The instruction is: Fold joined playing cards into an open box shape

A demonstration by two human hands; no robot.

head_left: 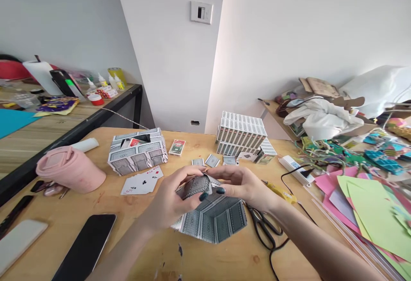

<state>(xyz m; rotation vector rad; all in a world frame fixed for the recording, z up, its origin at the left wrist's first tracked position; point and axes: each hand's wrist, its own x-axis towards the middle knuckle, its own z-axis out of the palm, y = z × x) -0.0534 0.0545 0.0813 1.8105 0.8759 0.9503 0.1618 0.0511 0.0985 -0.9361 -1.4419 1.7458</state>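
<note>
Both hands are closed on a folded structure of playing cards [221, 223], its grey patterned card backs joined in panels. My left hand [175, 195] grips its upper left part, thumb on the near side. Opposite it, my right hand [247, 184] pinches the upper right part, and the thumbs nearly meet at a pale folded edge. The far fingertips are partly hidden behind the cards. A finished-looking card box [138, 163] with an opening on top stands beyond my left hand. Loose face-up playing cards [139, 184] lie in front of it.
Black scissors [265, 229] and a yellow glue gun [279, 192] with its cord lie right of my hands. Stacked card packs [242, 131] stand at the back. A pink tumbler [70, 169] and a black phone [86, 246] are left; coloured paper [369, 212] lies right.
</note>
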